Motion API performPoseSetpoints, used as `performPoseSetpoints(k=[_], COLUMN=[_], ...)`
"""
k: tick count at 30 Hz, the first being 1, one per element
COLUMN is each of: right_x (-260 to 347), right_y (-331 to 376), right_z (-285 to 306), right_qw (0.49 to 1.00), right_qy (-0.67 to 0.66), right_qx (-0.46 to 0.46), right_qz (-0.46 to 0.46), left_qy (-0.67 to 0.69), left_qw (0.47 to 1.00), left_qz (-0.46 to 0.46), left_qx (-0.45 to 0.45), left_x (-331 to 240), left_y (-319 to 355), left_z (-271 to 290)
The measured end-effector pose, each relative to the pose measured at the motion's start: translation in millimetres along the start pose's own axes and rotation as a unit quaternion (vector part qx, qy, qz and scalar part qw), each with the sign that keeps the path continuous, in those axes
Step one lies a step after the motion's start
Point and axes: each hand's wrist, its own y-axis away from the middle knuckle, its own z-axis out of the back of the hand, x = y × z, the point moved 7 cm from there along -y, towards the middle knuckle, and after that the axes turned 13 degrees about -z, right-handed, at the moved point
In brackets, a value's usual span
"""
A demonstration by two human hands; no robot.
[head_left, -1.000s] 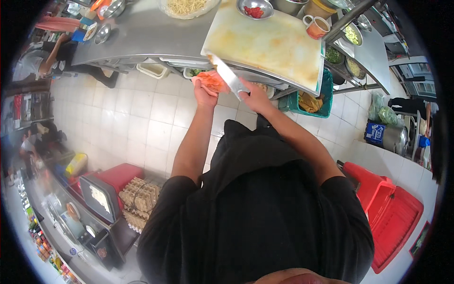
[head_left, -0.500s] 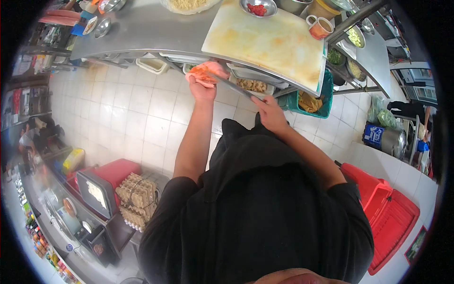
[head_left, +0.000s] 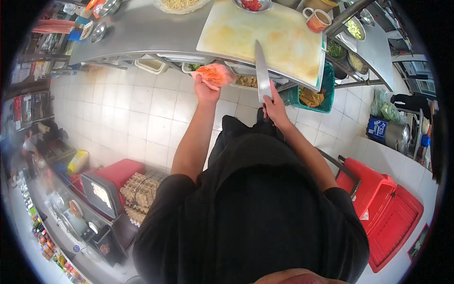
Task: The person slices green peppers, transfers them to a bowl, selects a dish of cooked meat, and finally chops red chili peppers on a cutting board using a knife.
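My left hand (head_left: pixel 207 91) is closed around a bunched pink cloth (head_left: pixel 216 75) with orange stains on it, held out just off the counter's front edge. A large kitchen knife (head_left: pixel 263 71) is in my right hand (head_left: pixel 275 108), with the fingers wrapped about the handle. Its broad blade points away from me, and the tip overlaps the near part of the stained white cutting board (head_left: pixel 293 45) in this view. Cloth and blade are apart. Whether the blade touches the board I cannot tell.
On the steel counter (head_left: pixel 137 31) are noodles (head_left: pixel 181 4), a metal bowl of chopped red food (head_left: pixel 251 5) and a mug (head_left: pixel 317 20). A shelf below holds food tubs (head_left: pixel 151 65). A green-lined bin (head_left: pixel 326 92) stands right; an open red container (head_left: pixel 378 199) is behind on the right.
The knife has come out of the cloth and swung right, its blade now pointing forward toward the board. My left hand with the cloth has shifted slightly right.
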Motion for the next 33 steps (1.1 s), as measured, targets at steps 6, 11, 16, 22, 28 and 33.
performPoseSetpoints(k=[6,11,16,22,28,33], right_x=[-4,-8,37,56,15,-23], right_y=[7,-20,-13,15,13,47], right_z=[34,-18,-77,-75,-43,47], right_qw=[0.996,0.999,0.954,0.858,0.834,0.850], right_qy=[-0.068,0.045,0.197,0.387,0.460,0.420], right_qx=[-0.051,-0.005,0.007,-0.102,-0.103,-0.159], right_qz=[0.019,0.012,0.227,0.323,0.288,0.275], left_qy=[-0.034,-0.049,-0.072,0.017,0.183,0.033], left_qw=[0.999,0.997,0.996,0.999,0.952,0.999], left_qz=[-0.003,-0.005,-0.036,-0.027,0.015,-0.029], left_qx=[-0.025,-0.065,-0.039,0.004,0.244,0.009], left_x=[-6,-3,-16,-19,-19,-8], left_y=[5,12,4,12,11,6], left_z=[12,14,21,-8,-45,-20])
